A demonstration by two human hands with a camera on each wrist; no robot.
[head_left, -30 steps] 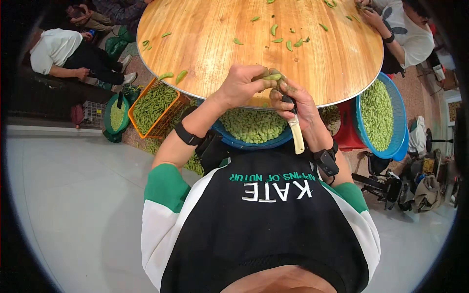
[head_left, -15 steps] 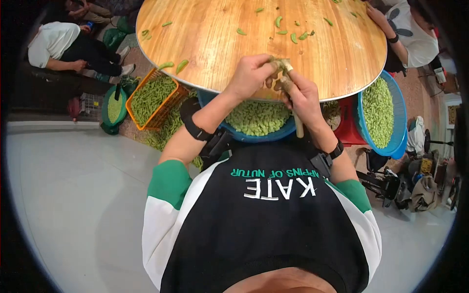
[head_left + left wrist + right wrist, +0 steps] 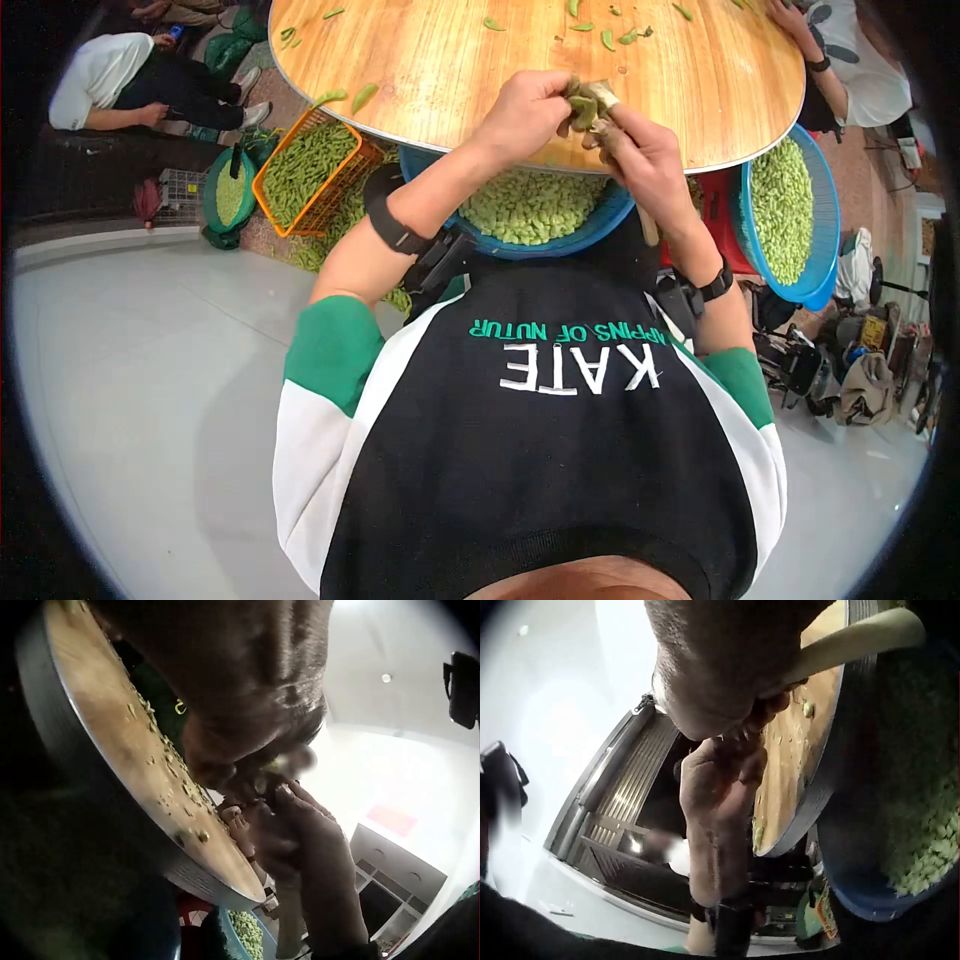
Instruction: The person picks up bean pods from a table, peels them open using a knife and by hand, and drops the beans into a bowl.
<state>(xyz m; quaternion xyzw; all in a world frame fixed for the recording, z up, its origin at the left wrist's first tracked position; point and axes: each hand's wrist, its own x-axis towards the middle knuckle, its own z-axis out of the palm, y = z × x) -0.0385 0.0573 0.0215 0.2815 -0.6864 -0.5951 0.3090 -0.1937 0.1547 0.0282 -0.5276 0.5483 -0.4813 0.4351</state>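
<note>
Over the near edge of the round wooden table (image 3: 430, 80), both hands meet fingertip to fingertip. The left hand (image 3: 525, 120) pinches a green bean pod (image 3: 582, 108) between thumb and fingers. Curled around a knife, the right hand (image 3: 645, 155) has its pale handle (image 3: 866, 641) sticking out behind the palm; the blade is hidden among the fingers. Pale coverings wrap some right fingertips. Directly below the hands sits a blue basin (image 3: 545, 247) of shelled green beans (image 3: 530, 205). In the left wrist view, the hands overlap and the pod is mostly hidden.
Loose pods (image 3: 608, 40) lie scattered on the tabletop, two near its left edge. An orange crate (image 3: 335, 170) of pods stands left, beside a green basin (image 3: 212, 195). Another blue basin (image 3: 828, 220) of beans is at right. Other people (image 3: 110, 80) are around the table.
Both hands have moved slightly farther over the table and to the right. The knife handle has turned and now shows less behind the right hand. The head view has shifted a little.
</note>
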